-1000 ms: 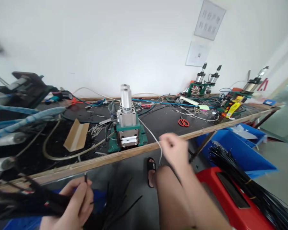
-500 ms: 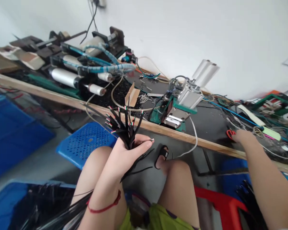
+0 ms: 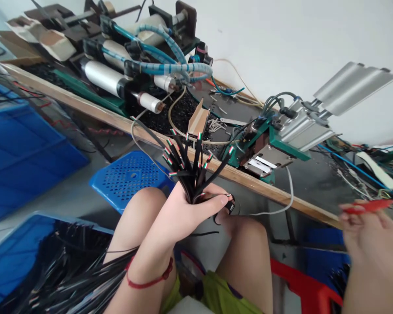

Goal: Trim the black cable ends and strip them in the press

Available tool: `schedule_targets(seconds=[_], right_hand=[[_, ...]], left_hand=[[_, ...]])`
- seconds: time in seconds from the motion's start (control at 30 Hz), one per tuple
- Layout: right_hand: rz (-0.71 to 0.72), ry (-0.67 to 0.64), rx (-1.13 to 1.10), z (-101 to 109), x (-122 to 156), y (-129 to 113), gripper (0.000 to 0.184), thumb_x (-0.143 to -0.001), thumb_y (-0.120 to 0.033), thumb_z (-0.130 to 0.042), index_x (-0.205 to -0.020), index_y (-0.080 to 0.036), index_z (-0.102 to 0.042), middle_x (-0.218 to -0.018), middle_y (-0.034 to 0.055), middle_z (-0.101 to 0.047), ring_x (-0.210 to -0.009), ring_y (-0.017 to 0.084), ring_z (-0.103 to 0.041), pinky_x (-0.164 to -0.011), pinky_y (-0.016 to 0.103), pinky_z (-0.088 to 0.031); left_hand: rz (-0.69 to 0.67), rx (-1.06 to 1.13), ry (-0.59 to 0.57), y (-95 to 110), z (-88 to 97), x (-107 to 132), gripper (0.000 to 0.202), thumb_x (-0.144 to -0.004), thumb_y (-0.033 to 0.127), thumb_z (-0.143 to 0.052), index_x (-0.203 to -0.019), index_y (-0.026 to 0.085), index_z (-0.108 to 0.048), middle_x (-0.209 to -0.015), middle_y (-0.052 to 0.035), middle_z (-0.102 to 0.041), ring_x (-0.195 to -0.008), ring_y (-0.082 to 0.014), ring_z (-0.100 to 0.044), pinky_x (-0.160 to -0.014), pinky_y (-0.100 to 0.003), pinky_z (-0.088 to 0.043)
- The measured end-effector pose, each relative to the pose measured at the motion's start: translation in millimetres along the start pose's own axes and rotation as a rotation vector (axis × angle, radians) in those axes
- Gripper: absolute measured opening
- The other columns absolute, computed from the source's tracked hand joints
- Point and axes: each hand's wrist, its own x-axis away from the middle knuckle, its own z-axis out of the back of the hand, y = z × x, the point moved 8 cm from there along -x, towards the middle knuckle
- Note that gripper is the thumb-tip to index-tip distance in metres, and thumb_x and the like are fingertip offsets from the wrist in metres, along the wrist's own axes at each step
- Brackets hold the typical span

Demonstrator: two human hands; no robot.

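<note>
A bunch of black cables (image 3: 193, 176) is wrapped in my left hand (image 3: 196, 209), in front of my knees. Their cut ends fan upward and show short red, white and green wire tips. One cable end pokes out by the thumb tip. On the right, beyond the table's front edge, my right hand (image 3: 370, 231) is closed around red-handled scissors (image 3: 368, 206); motion blurs them and hides the blades. To the left, a blue bin (image 3: 29, 220) holds many more black cables (image 3: 75, 270).
A small pneumatic press (image 3: 265, 152) stands at the wooden table edge (image 3: 249, 179). Air cylinders with blue hoses (image 3: 118, 80) lie at the back left, near black scraps and a cardboard piece (image 3: 199, 120). Below are a blue stool (image 3: 131, 176) and a red stool (image 3: 301, 279).
My right hand has lifted the red-handled scissors off the table and drawn them nearer. The view has shifted, with the cable bunch still in my left hand.
</note>
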Motion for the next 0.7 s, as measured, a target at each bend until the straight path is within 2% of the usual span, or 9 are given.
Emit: schedule_targets(seconds=[0.07,0.1,0.17,0.2,0.3,0.4,0.5,0.6,0.7], right_hand=[[-0.104,-0.115,-0.123,-14.5,64.7,7.4,0.034,-0.063,-0.054,-0.102,-0.071,-0.030,-0.079,-0.058,0.0094,-0.062,-0.045,0.019,-0.053,-0.042,0.038,-0.028],[-0.164,-0.210,-0.142,-26.0,101.7,9.9,0.041,-0.065,-0.061,-0.101,-0.069,-0.030,-0.075,-0.052,0.0055,-0.059,-0.037,0.016,-0.044,-0.038,0.035,-0.024],[-0.263,-0.510,-0.134,-57.4,177.8,11.3,0.059,-0.088,-0.079,-0.083,-0.068,-0.025,-0.070,-0.054,0.0055,-0.062,-0.036,0.016,-0.045,-0.036,0.031,-0.029],[-0.292,-0.622,-0.131,-69.8,210.2,10.8,0.062,-0.095,-0.078,-0.079,-0.068,-0.023,-0.068,-0.058,0.0064,-0.066,-0.038,0.015,-0.049,-0.037,0.030,-0.031],[-0.225,-0.924,-0.154,-99.8,271.6,0.6,0.066,-0.104,-0.075,-0.071,-0.067,-0.021,-0.066,-0.059,0.0047,-0.064,-0.045,0.015,-0.055,-0.041,0.028,-0.036],[-0.141,-1.132,-0.160,-114.6,291.5,-6.7,0.070,-0.106,-0.081,-0.063,-0.069,-0.022,-0.067,-0.054,0.0014,-0.057,-0.044,0.014,-0.049,-0.042,0.027,-0.034],[-0.098,-1.166,-0.105,-116.9,292.1,-10.4,0.070,-0.108,-0.081,-0.061,-0.071,-0.022,-0.067,-0.056,0.0009,-0.058,-0.046,0.013,-0.048,-0.045,0.027,-0.037],[-0.050,-1.173,-0.099,-118.4,291.0,-17.4,0.073,-0.112,-0.079,-0.056,-0.067,-0.022,-0.066,-0.056,0.0017,-0.058,-0.049,0.014,-0.049,-0.048,0.028,-0.037],[0.022,-1.260,-0.140,-123.2,289.3,-22.9,0.074,-0.115,-0.075,-0.054,-0.065,-0.021,-0.068,-0.057,0.0028,-0.060,-0.052,0.015,-0.055,-0.050,0.029,-0.039]], left_hand=[[0.014,-0.003,-0.002,-2.2,-2.1,-1.2,0.013,-0.082,0.032,-0.090,-0.077,0.020,-0.091,-0.067,-0.0064,-0.079,-0.061,-0.0194,-0.068,-0.060,-0.030,-0.055],[0.018,-0.006,-0.003,-3.0,-3.2,-1.6,0.012,-0.081,0.031,-0.090,-0.076,0.020,-0.091,-0.068,-0.0065,-0.079,-0.063,-0.0193,-0.068,-0.061,-0.030,-0.055],[0.021,-0.019,-0.010,-4.0,-6.1,-2.0,0.011,-0.080,0.028,-0.089,-0.072,0.019,-0.089,-0.068,-0.0064,-0.079,-0.065,-0.0185,-0.066,-0.062,-0.029,-0.052],[0.023,-0.025,-0.012,-4.3,-7.2,-1.8,0.012,-0.079,0.027,-0.088,-0.070,0.019,-0.088,-0.067,-0.0058,-0.077,-0.065,-0.0175,-0.064,-0.062,-0.029,-0.050],[0.053,-0.035,-0.009,-6.4,-8.0,-0.3,0.017,-0.079,0.029,-0.088,-0.066,0.019,-0.083,-0.061,-0.0018,-0.068,-0.060,-0.0134,-0.053,-0.059,-0.027,-0.041],[0.102,-0.039,0.011,-10.4,-4.6,1.7,0.022,-0.079,0.032,-0.089,-0.065,0.019,-0.079,-0.055,0.0028,-0.055,-0.055,-0.0106,-0.040,-0.055,-0.028,-0.033],[0.111,-0.036,-0.003,-12.5,-2.9,2.2,0.025,-0.080,0.035,-0.088,-0.064,0.020,-0.077,-0.053,0.0039,-0.051,-0.053,-0.0105,-0.037,-0.054,-0.028,-0.030],[0.088,-0.038,-0.021,-12.0,-3.2,2.0,0.023,-0.081,0.033,-0.087,-0.065,0.020,-0.077,-0.057,0.0025,-0.057,-0.055,-0.0110,-0.040,-0.054,-0.028,-0.031],[0.084,-0.039,-0.014,-12.0,-3.3,2.8,0.022,-0.082,0.030,-0.086,-0.065,0.020,-0.077,-0.059,0.0022,-0.058,-0.057,-0.0108,-0.041,-0.055,-0.028,-0.032]])
